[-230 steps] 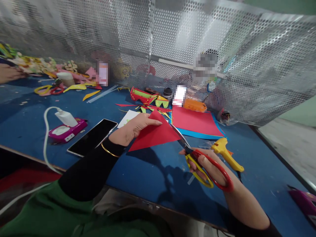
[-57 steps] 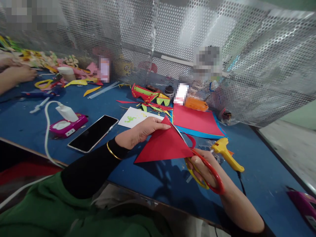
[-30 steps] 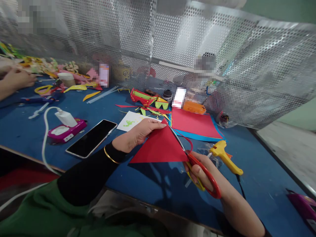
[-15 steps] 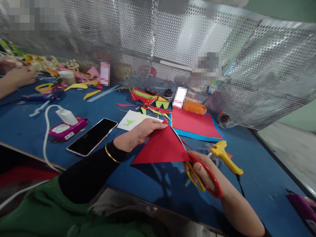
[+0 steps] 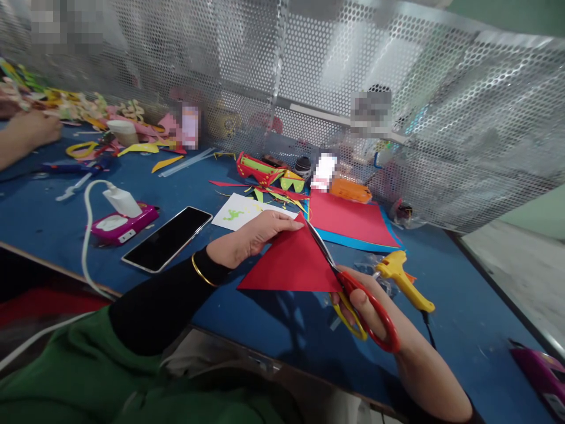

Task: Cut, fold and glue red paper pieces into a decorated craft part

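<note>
My left hand (image 5: 260,232) pinches the top corner of a red triangular sheet (image 5: 293,262), which looks like craft foam or card and is held above the table. Around the handles of a pair of scissors (image 5: 375,318), red on one loop and yellow on the other, my right hand (image 5: 368,300) is closed. The scissors' metal blades lie along the sheet's right edge, pointing up toward my left fingertips. Part of the blades is hidden by the sheet. Behind my left hand lies a white card (image 5: 233,211) with a green figure.
Red and blue sheets (image 5: 353,221) are stacked at the back, near colourful scraps (image 5: 260,191). A yellow glue gun (image 5: 406,280) lies right, a phone (image 5: 170,238) and a purple power socket (image 5: 128,224) left. A co-worker's hand (image 5: 37,129) is far left, before a perforated metal screen (image 5: 318,65).
The narrow strip beside the sheet's right edge no longer shows, and more of the scissor blades is visible. Both hands have barely moved; the view has shifted slightly.
</note>
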A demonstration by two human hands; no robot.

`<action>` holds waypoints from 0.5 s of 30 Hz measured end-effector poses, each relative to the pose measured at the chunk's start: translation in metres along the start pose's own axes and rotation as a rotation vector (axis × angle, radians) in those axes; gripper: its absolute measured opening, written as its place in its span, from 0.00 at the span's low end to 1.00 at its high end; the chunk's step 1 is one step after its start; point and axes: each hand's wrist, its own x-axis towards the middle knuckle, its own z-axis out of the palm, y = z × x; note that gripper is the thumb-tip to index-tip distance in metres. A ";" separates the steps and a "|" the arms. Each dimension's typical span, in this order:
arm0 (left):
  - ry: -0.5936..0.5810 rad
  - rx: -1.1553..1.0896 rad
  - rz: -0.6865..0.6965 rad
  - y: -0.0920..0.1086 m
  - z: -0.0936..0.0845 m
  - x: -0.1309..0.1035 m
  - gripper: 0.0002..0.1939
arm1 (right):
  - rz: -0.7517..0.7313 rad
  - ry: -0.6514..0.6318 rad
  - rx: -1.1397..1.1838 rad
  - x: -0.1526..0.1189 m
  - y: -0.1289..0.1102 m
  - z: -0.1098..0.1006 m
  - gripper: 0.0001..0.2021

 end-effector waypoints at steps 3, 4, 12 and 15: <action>0.001 0.039 0.013 -0.002 0.001 -0.001 0.07 | 0.009 0.011 0.002 0.000 0.003 0.001 0.32; 0.001 0.047 0.013 -0.002 0.002 -0.001 0.07 | 0.009 0.014 0.002 0.001 0.004 0.001 0.32; -0.013 0.079 0.019 -0.003 0.002 -0.001 0.07 | 0.026 0.031 -0.019 0.003 0.010 0.000 0.30; -0.007 0.080 0.014 -0.002 0.003 -0.002 0.07 | 0.042 0.052 -0.019 0.003 0.009 0.001 0.30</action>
